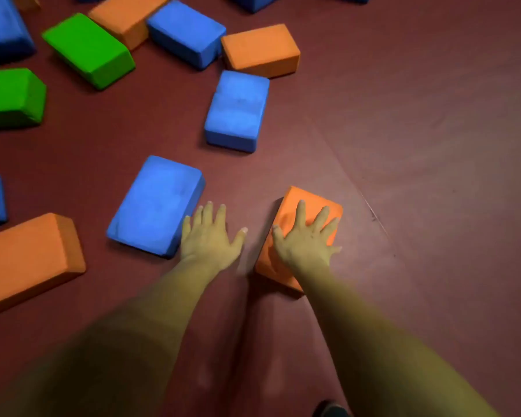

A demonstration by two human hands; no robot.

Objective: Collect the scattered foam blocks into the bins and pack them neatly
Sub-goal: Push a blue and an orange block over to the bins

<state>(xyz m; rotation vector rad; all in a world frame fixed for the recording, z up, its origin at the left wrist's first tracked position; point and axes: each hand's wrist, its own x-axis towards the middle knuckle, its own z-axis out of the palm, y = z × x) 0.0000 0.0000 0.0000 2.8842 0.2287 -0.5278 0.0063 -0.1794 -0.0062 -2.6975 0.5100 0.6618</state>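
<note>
Foam blocks lie scattered on a dark red floor mat [418, 145]. My right hand [304, 236] lies flat with spread fingers on top of a small orange block [295, 203] near the middle. My left hand [211, 236] is spread open beside the right edge of a blue block [155, 203], its fingers at that edge. Another blue block [238, 111] lies farther ahead. No bin is in view.
A long orange block [27, 257] lies at the left. Green blocks [88, 49] [11, 97], orange blocks [260, 51] [127, 16] and blue blocks [187, 33] [3, 28] crowd the far left. A seam [370, 206] runs across the mat. Bare mat on the right.
</note>
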